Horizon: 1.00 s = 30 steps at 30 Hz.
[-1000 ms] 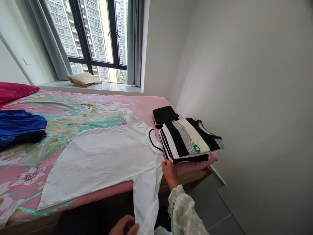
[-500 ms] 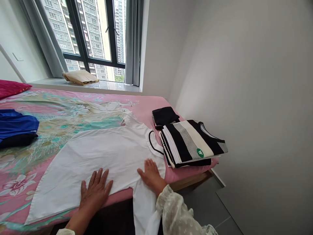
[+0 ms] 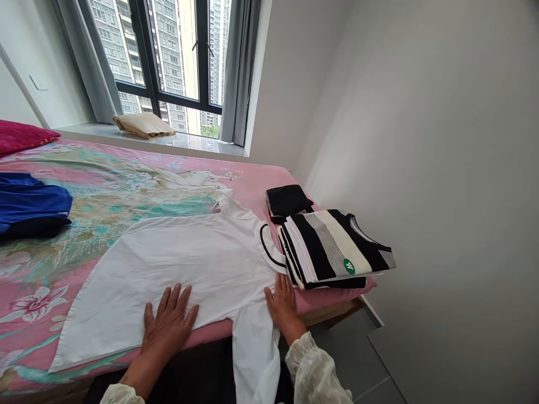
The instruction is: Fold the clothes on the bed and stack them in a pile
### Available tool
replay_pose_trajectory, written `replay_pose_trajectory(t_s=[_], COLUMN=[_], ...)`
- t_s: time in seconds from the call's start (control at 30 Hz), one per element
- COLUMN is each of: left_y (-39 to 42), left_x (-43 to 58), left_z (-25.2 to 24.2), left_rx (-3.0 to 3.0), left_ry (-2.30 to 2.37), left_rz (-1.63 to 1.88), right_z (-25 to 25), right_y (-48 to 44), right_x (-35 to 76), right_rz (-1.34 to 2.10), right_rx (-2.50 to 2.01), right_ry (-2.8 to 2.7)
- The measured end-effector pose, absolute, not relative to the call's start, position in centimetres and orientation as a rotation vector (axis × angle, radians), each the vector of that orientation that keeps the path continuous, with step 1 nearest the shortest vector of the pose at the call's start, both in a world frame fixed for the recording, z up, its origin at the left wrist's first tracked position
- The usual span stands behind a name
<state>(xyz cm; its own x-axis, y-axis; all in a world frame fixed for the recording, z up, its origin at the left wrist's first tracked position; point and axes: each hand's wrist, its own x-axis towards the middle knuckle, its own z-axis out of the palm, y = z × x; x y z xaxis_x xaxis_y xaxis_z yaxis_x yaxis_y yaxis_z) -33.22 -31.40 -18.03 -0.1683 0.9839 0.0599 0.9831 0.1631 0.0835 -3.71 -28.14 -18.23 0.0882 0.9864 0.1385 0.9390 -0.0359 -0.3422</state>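
Observation:
A white garment (image 3: 181, 264) with a black-trimmed collar lies spread flat on the pink floral bed (image 3: 105, 196). One sleeve hangs over the bed's near edge. My left hand (image 3: 168, 322) rests flat on the garment's lower hem side, fingers spread. My right hand (image 3: 283, 303) lies flat on the shoulder by the hanging sleeve, fingers stretched out, close to a folded black-and-white striped stack (image 3: 332, 247). Neither hand holds anything.
A folded black garment (image 3: 286, 200) sits behind the striped stack at the bed's right edge. Blue clothing (image 3: 29, 205) and a red pillow (image 3: 21, 134) lie at the left. A tan bag (image 3: 143, 124) rests on the window sill. A grey wall stands at the right.
My left hand came up from the hanging sleeve and laid flat on the garment. My right hand slid a little right along the shoulder, from the middle toward the collar side.

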Motion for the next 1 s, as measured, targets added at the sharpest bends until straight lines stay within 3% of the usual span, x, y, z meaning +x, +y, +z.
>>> replay_pose_trajectory(t_s=[0.13, 0.4, 1.0], left_y=[-31.4, -31.4, -32.8], left_x=[-33.3, -33.2, -35.4], left_z=[-18.0, -17.8, -17.5], left_rx=[2.006, 2.015, 2.065], left_ry=[2.384, 2.386, 2.268], left_rz=[0.163, 0.16, 0.154], right_z=[-18.8, -15.5, -16.4], right_y=[-29.9, -28.2, -28.6], right_x=[-2.2, -0.3, 0.3], right_rz=[0.076, 0.339, 0.358], right_rx=[-1.967, -2.287, -2.263], right_ry=[-1.746, -1.531, -1.459])
